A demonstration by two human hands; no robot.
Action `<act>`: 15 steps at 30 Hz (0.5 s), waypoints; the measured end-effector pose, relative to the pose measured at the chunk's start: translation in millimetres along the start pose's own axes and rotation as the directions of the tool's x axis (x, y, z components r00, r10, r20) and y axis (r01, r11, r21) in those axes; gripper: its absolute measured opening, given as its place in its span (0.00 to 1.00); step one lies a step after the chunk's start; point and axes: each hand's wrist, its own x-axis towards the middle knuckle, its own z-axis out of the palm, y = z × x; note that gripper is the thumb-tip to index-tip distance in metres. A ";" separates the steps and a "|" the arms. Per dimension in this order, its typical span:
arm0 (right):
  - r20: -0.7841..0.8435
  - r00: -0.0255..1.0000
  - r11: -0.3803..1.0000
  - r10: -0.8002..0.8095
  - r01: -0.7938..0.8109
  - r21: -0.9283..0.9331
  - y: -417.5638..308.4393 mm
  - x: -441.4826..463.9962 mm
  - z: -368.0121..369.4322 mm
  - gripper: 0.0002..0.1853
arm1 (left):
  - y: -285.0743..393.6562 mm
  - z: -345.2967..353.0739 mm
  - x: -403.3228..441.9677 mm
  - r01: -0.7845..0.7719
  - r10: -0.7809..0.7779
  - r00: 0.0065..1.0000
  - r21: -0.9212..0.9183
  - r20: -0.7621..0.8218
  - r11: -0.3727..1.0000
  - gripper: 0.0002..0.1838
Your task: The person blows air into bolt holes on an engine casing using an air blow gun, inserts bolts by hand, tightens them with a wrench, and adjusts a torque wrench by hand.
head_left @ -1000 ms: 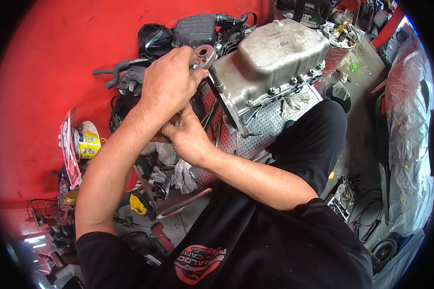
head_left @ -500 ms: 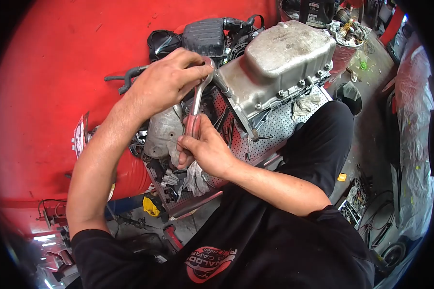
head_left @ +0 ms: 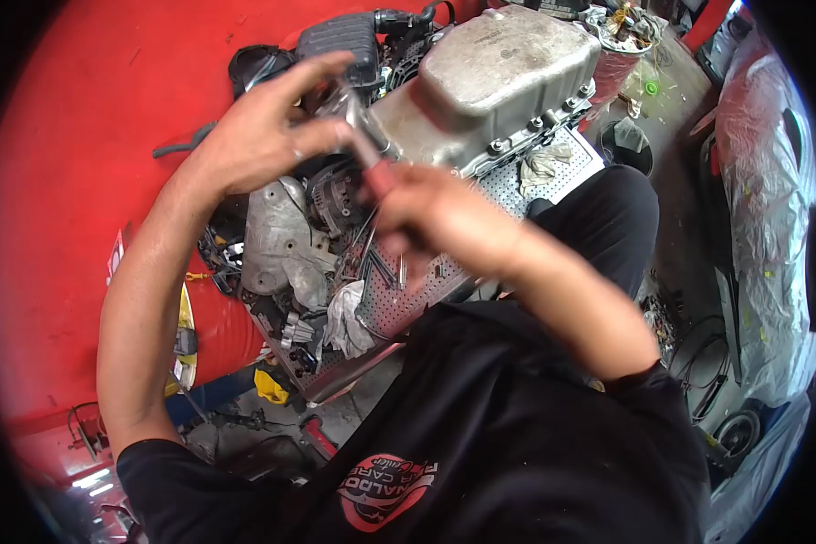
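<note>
Metal pan [head_left: 503,68] stands beside the ratchet [head_left: 365,148]; rags [head_left: 544,170] lie nearby.

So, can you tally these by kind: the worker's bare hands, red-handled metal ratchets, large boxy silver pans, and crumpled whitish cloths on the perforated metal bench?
Bare hands: 2 (left hand, right hand)
Red-handled metal ratchet: 1
Large boxy silver pan: 1
Crumpled whitish cloths: 2
Total: 6

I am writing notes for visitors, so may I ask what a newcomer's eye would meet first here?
Probably the big metal housing above centre, then the bright red surface at left. Next, the red-handled tool in the blurred right hand, with the left hand spread near its head. Plastic sheeting shines at the far right.
</note>
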 end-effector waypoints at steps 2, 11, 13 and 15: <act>-0.135 0.990 0.845 -0.046 -0.034 -0.533 -40.4 -0.2 -36.6 0.22 | -13.6 12.1 0.9 -0.270 0.284 0.958 0.239 -0.025 0.933 0.36; 0.137 0.952 -0.192 -0.273 0.086 -0.978 -110.5 37.4 -87.8 0.21 | 2.2 46.4 38.0 0.216 -0.170 0.974 0.390 -0.148 0.895 0.19; 0.085 0.922 -0.069 -0.377 0.064 -0.996 -92.6 24.0 -86.3 0.24 | -6.9 53.0 38.6 0.147 -0.092 0.983 0.374 -0.160 0.916 0.17; -0.153 0.830 0.199 -0.536 -0.051 -0.979 -65.0 18.0 -85.1 0.25 | -11.7 55.0 47.5 0.045 0.018 0.988 0.407 -0.151 0.912 0.19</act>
